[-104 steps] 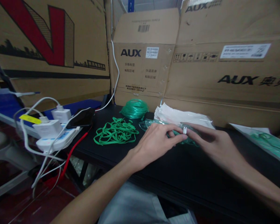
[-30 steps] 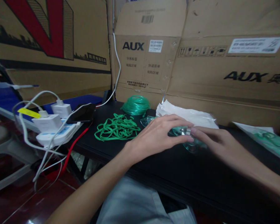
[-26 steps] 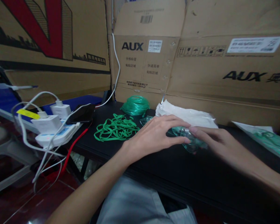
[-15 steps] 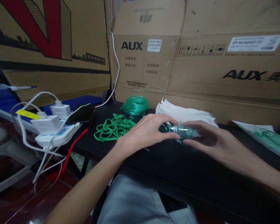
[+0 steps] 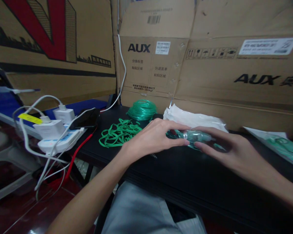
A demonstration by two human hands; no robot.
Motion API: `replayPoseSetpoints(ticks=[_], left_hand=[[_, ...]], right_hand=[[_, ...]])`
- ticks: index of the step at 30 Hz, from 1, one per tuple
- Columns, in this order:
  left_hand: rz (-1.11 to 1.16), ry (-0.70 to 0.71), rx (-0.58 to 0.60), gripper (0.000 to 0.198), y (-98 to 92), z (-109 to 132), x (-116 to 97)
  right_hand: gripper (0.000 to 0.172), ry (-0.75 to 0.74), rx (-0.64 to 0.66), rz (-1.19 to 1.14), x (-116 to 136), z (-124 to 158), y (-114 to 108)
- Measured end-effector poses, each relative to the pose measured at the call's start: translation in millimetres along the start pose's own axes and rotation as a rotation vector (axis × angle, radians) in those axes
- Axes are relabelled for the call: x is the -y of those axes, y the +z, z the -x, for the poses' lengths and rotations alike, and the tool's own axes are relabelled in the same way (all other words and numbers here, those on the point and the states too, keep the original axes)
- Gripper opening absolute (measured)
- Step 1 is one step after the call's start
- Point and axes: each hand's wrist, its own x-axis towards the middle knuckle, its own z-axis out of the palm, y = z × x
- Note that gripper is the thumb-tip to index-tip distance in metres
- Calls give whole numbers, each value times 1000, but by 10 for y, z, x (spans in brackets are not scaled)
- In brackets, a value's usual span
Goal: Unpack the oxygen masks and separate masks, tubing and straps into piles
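Note:
Both my hands meet over a clear green plastic mask (image 5: 194, 136) with a small white fitting, held just above the black table (image 5: 175, 175). My left hand (image 5: 151, 138) pinches the mask's left end between thumb and fingers. From the right, my right hand (image 5: 224, 149) grips the mask's other side with curled fingers. A heap of loose green elastic straps (image 5: 118, 131) lies left of my left hand. Behind the straps sits a coil of green tubing (image 5: 141, 110).
White plastic bags (image 5: 194, 118) lie behind the mask. A packaged green item (image 5: 280, 144) lies at the far right. Cardboard boxes (image 5: 210, 65) wall the back of the table. A white power strip with chargers (image 5: 55, 135) and a black phone (image 5: 85, 121) rest at the left.
Both hands have lifted and turned the mask a little toward the left. My right hand's fingers have curled further around it. The straps and tubing have not moved.

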Motion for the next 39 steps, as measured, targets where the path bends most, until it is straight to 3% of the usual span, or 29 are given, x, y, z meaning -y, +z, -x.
replayPoseSetpoints(ticks=[19,28,34,39], left_hand=[[9,53,-8,29,14,-26,11],[-1,-66,14,23,-91,-6,-72],[-152,-124,149,22,-150,160,-83],[-306,-153,260,18,-106,396,20]], right_hand=[[38,13,83,-21,-14,16,31],[38,-72,29,89,-3,27,53],[40,-104,38,203,-160,42,130],[39,-157,102,230,-131,73,136]])
